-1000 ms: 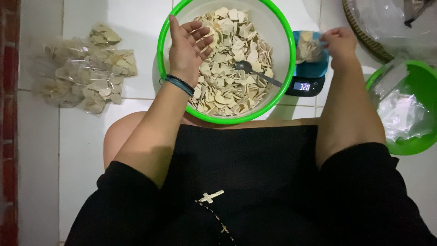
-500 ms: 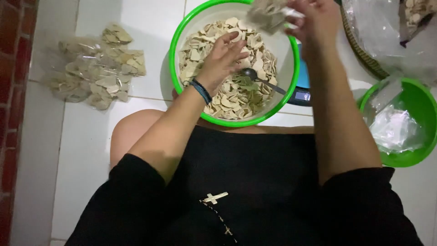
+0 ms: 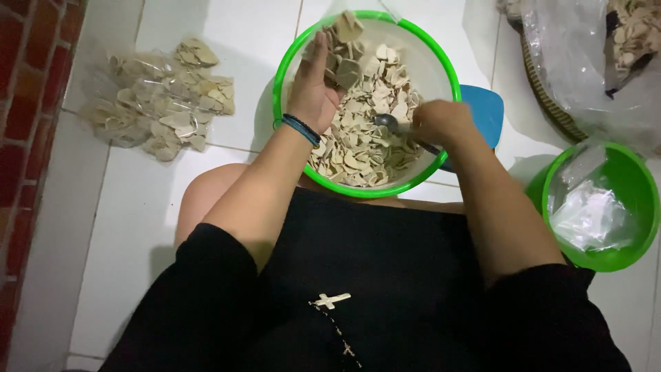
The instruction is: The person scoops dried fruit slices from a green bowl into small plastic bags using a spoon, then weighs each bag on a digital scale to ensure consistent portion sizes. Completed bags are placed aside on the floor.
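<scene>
Over the green-rimmed plastic basin (image 3: 451,89) of pale chips (image 3: 365,148): left hand (image 3: 318,86) cupped around a small filled bag (image 3: 341,41), holding it upright; right hand (image 3: 441,124) closed on a metal spoon (image 3: 387,122), bowl down for scooping.

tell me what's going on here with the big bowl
A person sits on a white tiled floor with a green-rimmed bowl of pale dry chips in front of them. The left hand lifts a clear bag of chips over the bowl, while the right hand holds a metal spoon in the chips. Filled bags lie to the left; a smaller green bowl holds empty plastic bags.
</scene>
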